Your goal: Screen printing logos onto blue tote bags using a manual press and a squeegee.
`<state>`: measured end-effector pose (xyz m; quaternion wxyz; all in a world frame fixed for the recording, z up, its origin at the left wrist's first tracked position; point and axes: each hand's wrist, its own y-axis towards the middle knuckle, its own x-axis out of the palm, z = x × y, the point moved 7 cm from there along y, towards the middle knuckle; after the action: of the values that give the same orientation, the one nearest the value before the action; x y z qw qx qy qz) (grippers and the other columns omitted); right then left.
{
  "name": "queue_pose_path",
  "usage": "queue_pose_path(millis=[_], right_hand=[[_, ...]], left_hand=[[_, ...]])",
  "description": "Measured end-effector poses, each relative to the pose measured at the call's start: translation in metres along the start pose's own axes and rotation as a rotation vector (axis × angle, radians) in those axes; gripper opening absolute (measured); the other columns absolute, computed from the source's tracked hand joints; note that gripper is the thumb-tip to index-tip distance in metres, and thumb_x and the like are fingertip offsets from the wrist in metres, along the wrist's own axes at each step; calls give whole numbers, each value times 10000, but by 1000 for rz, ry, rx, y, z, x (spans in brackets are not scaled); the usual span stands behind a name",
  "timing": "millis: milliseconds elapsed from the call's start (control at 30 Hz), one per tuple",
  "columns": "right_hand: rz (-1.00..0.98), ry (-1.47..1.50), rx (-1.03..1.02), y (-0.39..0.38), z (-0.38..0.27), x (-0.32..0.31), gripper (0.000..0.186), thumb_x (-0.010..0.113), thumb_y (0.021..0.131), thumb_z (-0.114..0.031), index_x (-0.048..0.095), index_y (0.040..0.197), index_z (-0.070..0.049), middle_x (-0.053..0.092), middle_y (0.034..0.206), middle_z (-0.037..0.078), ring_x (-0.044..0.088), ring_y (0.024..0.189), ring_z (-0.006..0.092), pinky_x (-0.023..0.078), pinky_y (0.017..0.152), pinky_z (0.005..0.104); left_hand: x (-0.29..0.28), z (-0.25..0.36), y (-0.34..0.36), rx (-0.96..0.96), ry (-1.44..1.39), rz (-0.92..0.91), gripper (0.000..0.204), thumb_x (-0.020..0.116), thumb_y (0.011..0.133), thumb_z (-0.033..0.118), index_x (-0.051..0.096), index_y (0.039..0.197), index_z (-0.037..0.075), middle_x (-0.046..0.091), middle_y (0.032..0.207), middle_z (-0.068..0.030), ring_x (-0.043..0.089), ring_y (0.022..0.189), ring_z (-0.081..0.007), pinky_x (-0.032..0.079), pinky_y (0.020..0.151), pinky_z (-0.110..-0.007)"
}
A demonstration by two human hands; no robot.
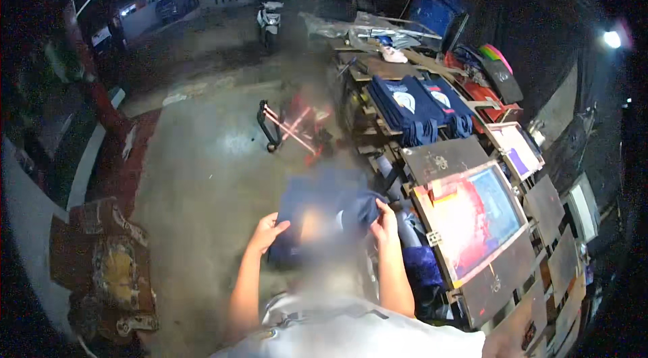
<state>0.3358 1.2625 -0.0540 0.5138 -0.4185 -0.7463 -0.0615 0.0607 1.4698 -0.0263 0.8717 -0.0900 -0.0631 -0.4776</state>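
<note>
A navy T-shirt (297,199) is stretched out in front of my body between my two hands. My left hand (267,232) pinches its left side, with the thumb lying over the cloth. At the other side my right hand (383,222) grips a bunched part of the fabric. A pale curved print shows on the shirt's right half. Blur covers the middle and lower part of it. Both forearms reach up from the lower edge.
On the right, a long bench carries stacks of printed navy shirts (407,105), a screen-printing frame (472,223) with red and blue ink, and dark boards (439,159). A folding stand with pink bars (290,128) is on the floor ahead. Left stands a worn carved chair (111,270); farther off, a scooter (270,19).
</note>
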Motion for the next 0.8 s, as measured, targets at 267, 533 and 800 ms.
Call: queue_pose_path(millis=[267,533,800], right_hand=[[43,-142,-129,50,14,39,202,609,922,-66,611,1122,-47,685,1064,64,660,967,207,511,910,336],[241,-989,-514,147,-51,49,151,654,856,-23,645,1003,-57,610,793,-49,524,663,47,418,605,216],[196,-1474,-1166,237,-122,184,527,709,790,-85,566,1296,-41,614,1215,167,588,1107,308,475,956,398]], left_hand=[[-81,31,128,108,159,88,369,651,937,85,573,1266,-64,663,1174,-74,605,1022,-133,469,928,-288],[-60,99,257,233,242,-8,282,666,921,95,648,1157,-59,700,1059,-62,620,965,-127,488,882,-286],[-9,115,388,293,677,-196,324,654,946,146,639,1182,-75,712,1084,-89,618,960,-121,500,878,-300]])
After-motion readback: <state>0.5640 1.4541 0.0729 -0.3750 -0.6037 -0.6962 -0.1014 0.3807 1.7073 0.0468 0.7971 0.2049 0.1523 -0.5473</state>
